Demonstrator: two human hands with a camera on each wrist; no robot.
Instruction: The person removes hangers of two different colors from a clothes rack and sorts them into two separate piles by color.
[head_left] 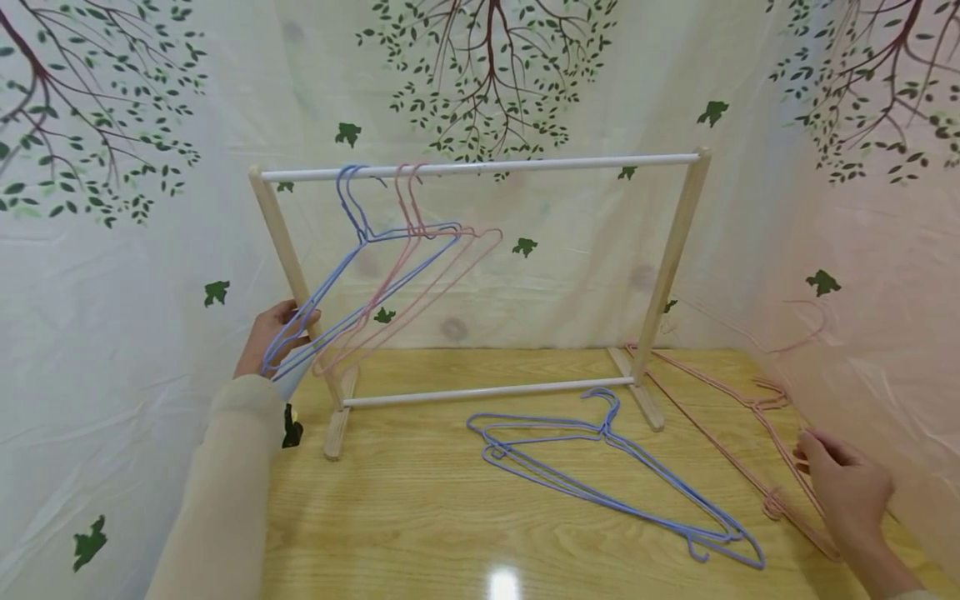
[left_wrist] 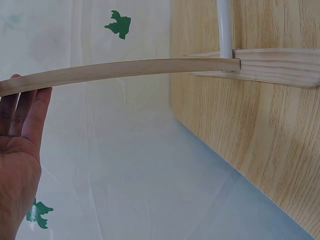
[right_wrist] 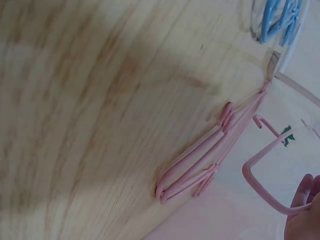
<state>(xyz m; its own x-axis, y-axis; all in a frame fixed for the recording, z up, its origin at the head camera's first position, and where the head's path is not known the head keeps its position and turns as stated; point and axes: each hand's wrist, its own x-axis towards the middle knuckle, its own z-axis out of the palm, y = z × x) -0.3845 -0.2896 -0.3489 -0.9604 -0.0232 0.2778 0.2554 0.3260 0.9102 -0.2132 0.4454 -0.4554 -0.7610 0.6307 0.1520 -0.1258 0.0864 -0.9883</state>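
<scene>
At the left of the head view, my left hand (head_left: 264, 343) grips the wooden left post (head_left: 279, 237) of a small clothes rack, behind the hanging hangers. The left wrist view shows its fingers (left_wrist: 34, 117) against that post. Two blue hangers (head_left: 330, 279) and two pink hangers (head_left: 382, 292) hang from the white top rail (head_left: 555, 164) near its left end. My right hand (head_left: 847, 483) pinches a pink hanger (right_wrist: 257, 185) by one corner, raised above the table; it shows faintly against the pink-tinted curtain in the head view. Other pink hangers (right_wrist: 187, 160) lie below it.
Blue hangers (head_left: 652, 521) lie overlapped on the wooden table (head_left: 390, 517), in front of the rack's lower rail (head_left: 480, 391). The right foot (head_left: 647, 408) of the rack stands near the pink pile. A leaf-patterned curtain (head_left: 570, 283) surrounds the back and sides.
</scene>
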